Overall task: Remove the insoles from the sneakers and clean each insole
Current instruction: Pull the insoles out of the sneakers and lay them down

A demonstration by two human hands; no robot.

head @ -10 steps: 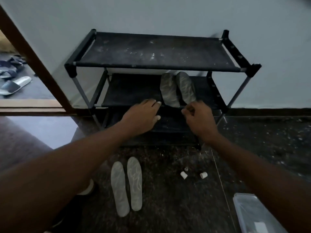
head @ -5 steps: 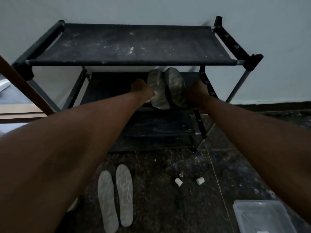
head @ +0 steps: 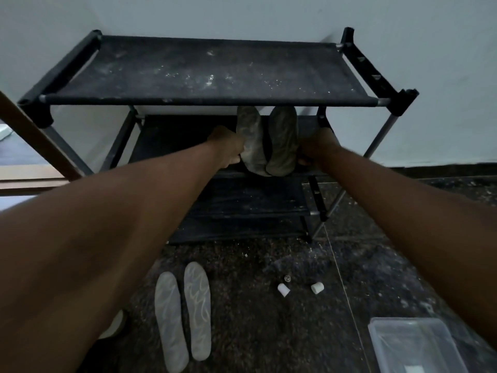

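At the front edge of the middle shelf of the shoe rack [head: 215, 74], the left hand [head: 227, 148] curls round the left sneaker [head: 251, 141] at its outer side; the right hand [head: 317, 150] meets the right sneaker [head: 283, 141] (fingers hidden, perhaps gripping). Two insoles [head: 197, 310] lie side by side on the floor [head: 255, 332] before the rack.

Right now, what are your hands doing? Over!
Left hand grips left sneaker on middle shelf. Right hand at right sneaker, grip hidden. Two insoles lie on floor. Top shelf hangs over the sneakers.
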